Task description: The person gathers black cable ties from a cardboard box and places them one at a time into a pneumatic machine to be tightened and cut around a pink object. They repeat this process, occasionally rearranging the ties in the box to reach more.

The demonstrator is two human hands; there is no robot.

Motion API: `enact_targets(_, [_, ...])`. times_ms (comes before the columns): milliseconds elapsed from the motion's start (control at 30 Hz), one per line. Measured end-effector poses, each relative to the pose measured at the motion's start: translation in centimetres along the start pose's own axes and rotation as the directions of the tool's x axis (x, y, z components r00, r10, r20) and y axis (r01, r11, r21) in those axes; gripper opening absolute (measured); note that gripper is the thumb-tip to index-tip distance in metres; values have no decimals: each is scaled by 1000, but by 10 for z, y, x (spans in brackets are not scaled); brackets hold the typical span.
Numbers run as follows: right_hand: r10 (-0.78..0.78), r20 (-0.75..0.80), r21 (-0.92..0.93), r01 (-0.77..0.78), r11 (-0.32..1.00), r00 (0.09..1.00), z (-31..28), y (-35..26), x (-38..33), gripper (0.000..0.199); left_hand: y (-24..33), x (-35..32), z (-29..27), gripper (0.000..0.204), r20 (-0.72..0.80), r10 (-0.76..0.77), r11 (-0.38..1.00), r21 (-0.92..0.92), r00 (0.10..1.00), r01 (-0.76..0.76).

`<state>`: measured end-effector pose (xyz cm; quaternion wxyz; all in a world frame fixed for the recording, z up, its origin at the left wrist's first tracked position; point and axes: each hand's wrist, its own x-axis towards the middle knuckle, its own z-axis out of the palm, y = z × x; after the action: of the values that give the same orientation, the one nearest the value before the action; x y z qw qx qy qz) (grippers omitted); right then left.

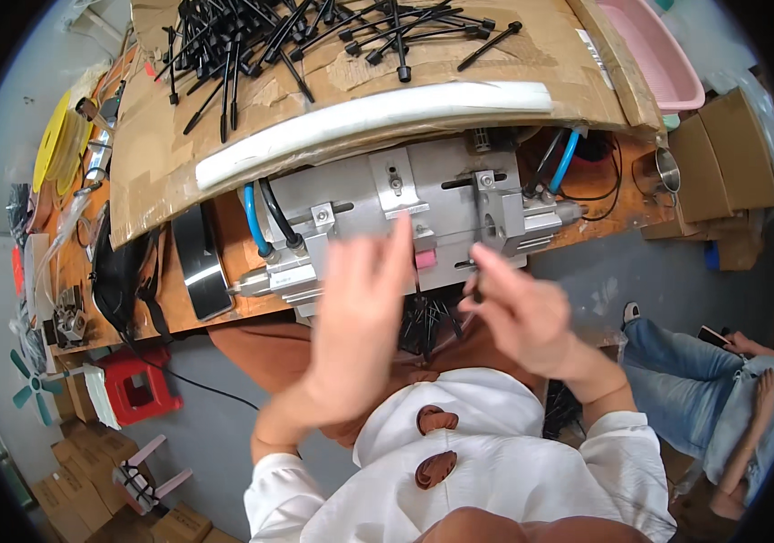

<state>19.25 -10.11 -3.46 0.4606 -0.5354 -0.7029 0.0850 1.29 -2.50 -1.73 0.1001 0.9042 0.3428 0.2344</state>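
Grey metal clamping machine [405, 213] with blue and black hoses sits on the wooden counter [224, 271], just beyond both hands. Left hand [360, 317] is blurred, fingers spread loosely, its grip empty, fingertips over the machine's pink block [426, 260]. Right hand [518, 312] pinches a thin black plastic rod [477, 288] beside the block. More black rods [314, 36] lie on cardboard [179, 136] farther away.

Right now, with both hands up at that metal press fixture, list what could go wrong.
1. The left hand and right hand are close to the metal fixture; if it cycles, fingers might get pinched.
2. The right hand seems to pinch a thin black part, blurred; it might slip into the lap.
3. The black rods lie piled loosely on the cardboard above; some might slide off.
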Motion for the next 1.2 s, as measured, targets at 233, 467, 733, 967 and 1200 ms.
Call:
enact_targets(233, [41, 228, -80, -23, 997, 973, 50, 10, -39, 70, -108, 142, -25, 25, -278, 102, 970, 239, 955, -34])
enact_targets(467, [53, 226, -81, -35, 996, 973, 42, 7, -22, 67, -102, 147, -37, 32, -189, 144, 988, 81, 971, -131])
enact_targets(733, [-248, -12, -807, 137, 574, 969, -64, 79, 146, 19, -24, 6, -19, 74, -260, -103, 988, 85, 960, 129])
enact_targets(967, [-115, 217, -445, 203, 872, 969, -98, 90, 182, 8, 29, -50, 50, 72, -4, -147, 989, -4, 989, 147])
enact_targets(1200, [307, -184, 362, -226, 904, 934, -114, 60, 141, 11, 25, -47, 62, 71, 41, -150, 987, 73, 988, 146])
